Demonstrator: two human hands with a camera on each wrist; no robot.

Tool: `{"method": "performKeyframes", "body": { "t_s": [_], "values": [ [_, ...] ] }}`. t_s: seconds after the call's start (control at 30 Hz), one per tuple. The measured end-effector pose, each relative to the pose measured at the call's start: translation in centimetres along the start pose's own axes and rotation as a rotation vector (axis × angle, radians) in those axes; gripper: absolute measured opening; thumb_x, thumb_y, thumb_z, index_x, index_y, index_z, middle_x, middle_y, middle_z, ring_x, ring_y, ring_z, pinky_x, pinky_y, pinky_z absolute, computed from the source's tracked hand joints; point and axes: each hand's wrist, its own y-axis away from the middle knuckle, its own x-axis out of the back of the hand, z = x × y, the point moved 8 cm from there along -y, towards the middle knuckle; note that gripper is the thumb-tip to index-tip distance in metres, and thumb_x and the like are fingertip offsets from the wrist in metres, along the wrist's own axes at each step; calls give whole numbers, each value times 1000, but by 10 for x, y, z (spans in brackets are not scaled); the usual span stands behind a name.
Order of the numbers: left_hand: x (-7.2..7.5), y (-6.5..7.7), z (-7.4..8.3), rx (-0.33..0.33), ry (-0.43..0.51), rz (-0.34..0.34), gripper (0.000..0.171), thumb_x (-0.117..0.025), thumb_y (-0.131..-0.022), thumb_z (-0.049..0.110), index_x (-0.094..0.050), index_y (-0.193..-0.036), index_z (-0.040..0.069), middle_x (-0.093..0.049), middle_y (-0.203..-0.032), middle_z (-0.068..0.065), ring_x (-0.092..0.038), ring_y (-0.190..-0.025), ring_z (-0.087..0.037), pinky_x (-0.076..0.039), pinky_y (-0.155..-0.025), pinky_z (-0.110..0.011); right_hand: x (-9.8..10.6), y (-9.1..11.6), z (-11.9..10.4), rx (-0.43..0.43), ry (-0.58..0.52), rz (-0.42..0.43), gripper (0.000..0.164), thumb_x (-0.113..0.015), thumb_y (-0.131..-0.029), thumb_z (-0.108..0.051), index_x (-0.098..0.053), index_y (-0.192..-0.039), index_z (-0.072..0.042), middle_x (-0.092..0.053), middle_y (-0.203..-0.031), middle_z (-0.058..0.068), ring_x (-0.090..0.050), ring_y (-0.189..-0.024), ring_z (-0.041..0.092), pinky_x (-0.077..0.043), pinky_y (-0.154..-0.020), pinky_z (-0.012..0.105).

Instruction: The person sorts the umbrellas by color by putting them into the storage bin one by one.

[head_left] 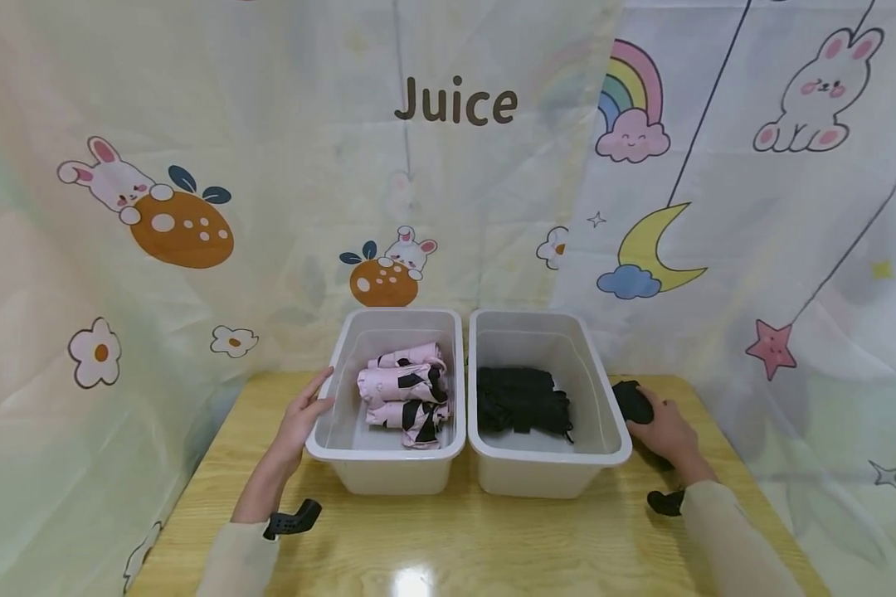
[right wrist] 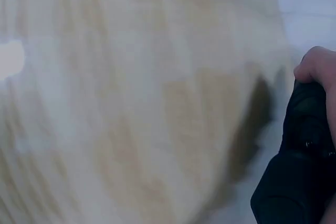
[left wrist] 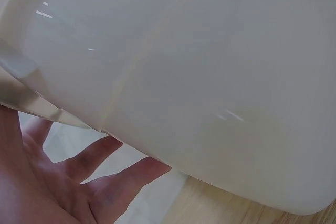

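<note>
My right hand (head_left: 670, 433) grips a black folded umbrella (head_left: 632, 403) just outside the right bin's outer wall, over the table. In the right wrist view, the thumb lies along the umbrella (right wrist: 287, 187), and the rest of that hand is cut off by the frame edge. The fingers of my left hand (head_left: 295, 424) rest, loosely spread, at the outer side of the left white bin (head_left: 384, 456). Pink folded umbrellas (head_left: 397, 384) with black patches lie in that bin. Inside the right white bin (head_left: 548, 458), black folded umbrellas (head_left: 518, 402) lie toward its left side.
Both bins stand side by side on a wooden table (head_left: 433, 547), a narrow gap between them. Behind and around the table hangs a printed cloth (head_left: 455, 191) with bunnies and flowers. Each wrist wears a black device, such as the left wrist's camera mount (head_left: 295, 518).
</note>
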Motion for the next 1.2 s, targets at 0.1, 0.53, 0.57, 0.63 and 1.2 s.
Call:
{"method": "performKeyframes", "body": {
  "t_s": [0.1, 0.53, 0.57, 0.63, 1.2],
  "values": [
    [0, -1, 0, -3, -11, -7, 58, -49, -102, 20, -26, -155, 19, -28, -154, -20, -39, -129, -43, -42, -95, -54, 17, -1, -6, 34, 0, 32, 87, -65, -87, -50, -23, -153, -10, -31, -130, 46, -51, -95, 60, -45, -57, 59],
    [2, -1, -3, -6, -18, 3, 59, -50, -100, 20, -27, -155, 19, -25, -156, -18, -36, -132, -40, -42, -95, -51, 109, -19, -75, 241, 63, 126, 81, -69, -85, -44, -34, -150, -11, -47, -113, 34, -57, -83, 43, -47, -63, 59],
    [2, -1, -2, -6, -12, 4, 59, -50, -101, 20, -27, -155, 19, -24, -156, -17, -36, -132, -40, -41, -96, -51, 116, -20, -81, 253, 67, 127, 80, -69, -86, -44, -34, -150, -11, -47, -113, 33, -57, -84, 43, -47, -63, 59],
    [1, -1, -1, -3, -8, 0, 58, -49, -101, 19, -26, -155, 19, -23, -157, -17, -35, -133, -40, -40, -98, -52, 127, -21, -94, 279, 70, 129, 79, -69, -86, -43, -35, -149, -12, -47, -112, 32, -56, -84, 41, -47, -64, 58],
    [1, -2, -3, 19, 15, -8, 57, -48, -102, 17, -27, -155, 19, -23, -157, -17, -35, -133, -39, -40, -97, -47, 154, -29, -209, 581, 109, 131, 75, -76, -81, -32, -41, -147, -22, -48, -122, 21, -58, -84, 35, -51, -66, 53]
  ]
}}
